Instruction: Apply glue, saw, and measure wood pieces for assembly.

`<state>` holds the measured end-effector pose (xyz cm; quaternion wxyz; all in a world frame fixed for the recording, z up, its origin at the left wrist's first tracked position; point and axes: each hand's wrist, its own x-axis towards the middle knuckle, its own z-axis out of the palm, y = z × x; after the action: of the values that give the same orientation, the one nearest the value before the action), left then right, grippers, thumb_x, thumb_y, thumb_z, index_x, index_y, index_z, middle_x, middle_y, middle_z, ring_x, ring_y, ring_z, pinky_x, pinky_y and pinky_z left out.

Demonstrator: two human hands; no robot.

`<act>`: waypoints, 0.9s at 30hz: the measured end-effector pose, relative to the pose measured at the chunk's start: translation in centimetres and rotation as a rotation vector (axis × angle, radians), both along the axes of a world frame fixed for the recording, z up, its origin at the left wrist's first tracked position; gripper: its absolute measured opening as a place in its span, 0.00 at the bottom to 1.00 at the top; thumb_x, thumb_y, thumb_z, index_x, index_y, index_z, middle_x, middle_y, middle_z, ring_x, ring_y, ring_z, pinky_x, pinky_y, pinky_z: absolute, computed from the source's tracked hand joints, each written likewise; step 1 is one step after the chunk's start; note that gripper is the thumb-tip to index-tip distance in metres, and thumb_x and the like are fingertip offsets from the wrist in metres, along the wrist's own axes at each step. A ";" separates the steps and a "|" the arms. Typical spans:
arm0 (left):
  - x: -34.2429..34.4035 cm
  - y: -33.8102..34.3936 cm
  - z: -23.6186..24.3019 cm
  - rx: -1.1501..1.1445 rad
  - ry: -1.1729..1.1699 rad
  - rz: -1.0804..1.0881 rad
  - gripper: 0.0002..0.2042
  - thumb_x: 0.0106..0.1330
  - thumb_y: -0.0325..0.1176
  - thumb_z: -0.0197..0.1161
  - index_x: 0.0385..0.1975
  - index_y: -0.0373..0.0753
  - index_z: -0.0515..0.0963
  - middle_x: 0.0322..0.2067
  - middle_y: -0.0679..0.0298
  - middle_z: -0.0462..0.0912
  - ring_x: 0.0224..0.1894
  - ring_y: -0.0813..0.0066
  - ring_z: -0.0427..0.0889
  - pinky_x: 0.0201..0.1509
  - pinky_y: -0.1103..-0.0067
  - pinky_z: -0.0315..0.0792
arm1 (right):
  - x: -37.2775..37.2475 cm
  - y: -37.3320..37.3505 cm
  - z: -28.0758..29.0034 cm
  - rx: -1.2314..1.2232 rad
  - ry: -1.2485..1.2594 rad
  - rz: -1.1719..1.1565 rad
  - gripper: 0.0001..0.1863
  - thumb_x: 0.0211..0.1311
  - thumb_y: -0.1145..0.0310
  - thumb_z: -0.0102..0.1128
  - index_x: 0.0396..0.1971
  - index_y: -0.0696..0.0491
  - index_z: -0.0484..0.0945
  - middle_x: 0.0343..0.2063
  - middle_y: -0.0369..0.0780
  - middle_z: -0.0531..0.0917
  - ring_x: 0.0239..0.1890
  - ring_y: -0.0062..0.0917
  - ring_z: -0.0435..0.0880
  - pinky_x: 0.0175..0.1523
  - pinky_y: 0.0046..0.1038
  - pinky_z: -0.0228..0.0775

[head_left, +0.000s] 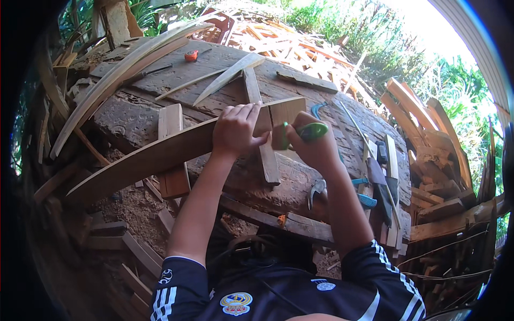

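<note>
A long curved wooden board (155,147) lies across a wooden crosspiece (172,120) and a narrower wooden strip (269,166), tapering to a point at the left. Across its face my left hand (235,128) presses down near the right end, fingers curled at the far edge and thumb spread. Wrapped in my right hand (316,144) is the green handle of a handsaw (313,131). Close by, a dark narrow line crosses the board between my hands; the saw's blade is mostly hidden. A metal claw hammer head (317,191) sits beside my right forearm.
The board rests over a thick, weathered timber bench (214,59). On it lie an orange tape measure (191,55), pointed wood pieces (227,77) and blue-handled tools (366,200). Long curved strips (123,69) lean at left; scrap wood (439,160) is piled at right.
</note>
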<state>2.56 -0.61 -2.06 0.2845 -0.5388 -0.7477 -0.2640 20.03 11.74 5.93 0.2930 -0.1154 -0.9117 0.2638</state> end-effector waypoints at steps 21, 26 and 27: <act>4.0 -0.3 -2.0 0.190 0.141 0.017 0.17 0.64 0.33 0.62 0.52 0.35 0.81 0.53 0.58 0.84 0.54 0.63 0.85 0.63 0.68 0.74 | 2.0 0.0 -0.2 -0.675 0.217 -0.184 0.09 0.64 0.75 0.65 0.40 0.60 0.75 0.30 0.46 0.87 0.28 0.20 0.86 0.32 0.21 0.79; 4.5 -0.8 -0.9 0.298 -0.036 0.074 0.11 0.59 0.27 0.61 0.41 0.37 0.73 0.43 0.57 0.84 0.43 0.59 0.86 0.42 0.67 0.79 | 1.5 -1.6 -1.6 -0.631 0.153 -0.060 0.12 0.60 0.71 0.70 0.38 0.60 0.77 0.26 0.41 0.87 0.27 0.15 0.83 0.32 0.20 0.73; 4.5 -0.9 -0.3 0.299 -0.029 0.084 0.11 0.59 0.27 0.61 0.41 0.37 0.73 0.43 0.57 0.84 0.43 0.59 0.86 0.42 0.67 0.79 | 2.1 -0.4 -1.1 -0.618 0.130 -0.078 0.12 0.59 0.70 0.70 0.38 0.59 0.78 0.26 0.40 0.87 0.28 0.15 0.83 0.33 0.21 0.73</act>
<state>7.04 -1.50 -2.40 0.3613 -0.4548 -0.7260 -0.3682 22.09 11.30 4.79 0.3116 -0.2169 -0.7627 0.5237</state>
